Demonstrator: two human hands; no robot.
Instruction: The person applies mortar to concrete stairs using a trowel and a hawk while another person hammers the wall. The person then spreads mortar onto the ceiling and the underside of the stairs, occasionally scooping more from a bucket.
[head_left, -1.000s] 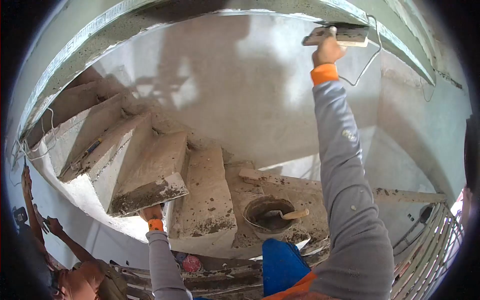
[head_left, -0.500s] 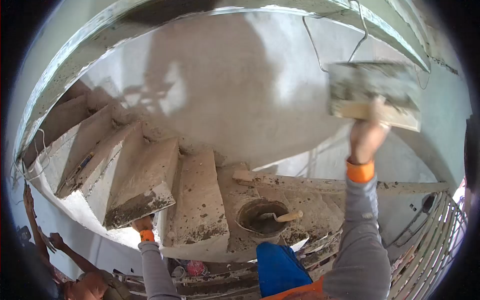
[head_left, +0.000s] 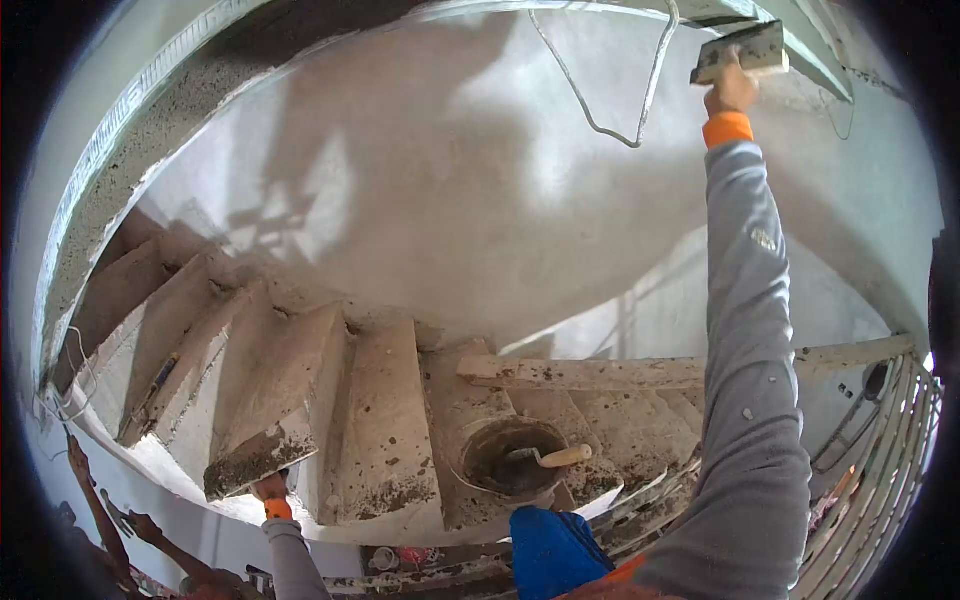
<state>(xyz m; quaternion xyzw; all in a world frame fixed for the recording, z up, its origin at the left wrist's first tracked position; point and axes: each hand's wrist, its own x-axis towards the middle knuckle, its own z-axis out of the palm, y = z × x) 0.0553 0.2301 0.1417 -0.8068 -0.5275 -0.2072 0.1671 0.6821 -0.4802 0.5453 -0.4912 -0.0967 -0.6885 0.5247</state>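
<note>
Showing at the far lower left, a co-worker's hand (head_left: 147, 527) is raised near the wall. Against the concrete staircase (head_left: 385, 440), the person's left hand (head_left: 270, 487) grips a mortar-smeared board (head_left: 262, 455) from beneath, its fingers partly hidden, the board tilted. Further right, a bucket (head_left: 480, 440) stands on a lower step, with a trowel (head_left: 567, 456) resting in it, wooden handle over the rim. A blue object (head_left: 555, 555) sits nearer the camera. Behind the bucket lies a long plank (head_left: 640, 373); a bent wire (head_left: 640, 140) hangs above. The right hand (head_left: 735, 85), closed round a float (head_left: 748, 52), holds it high beside the overhead concrete edge (head_left: 820, 75); whether they touch is unclear. A slatted railing (head_left: 878, 470) stands farthest right.
</note>
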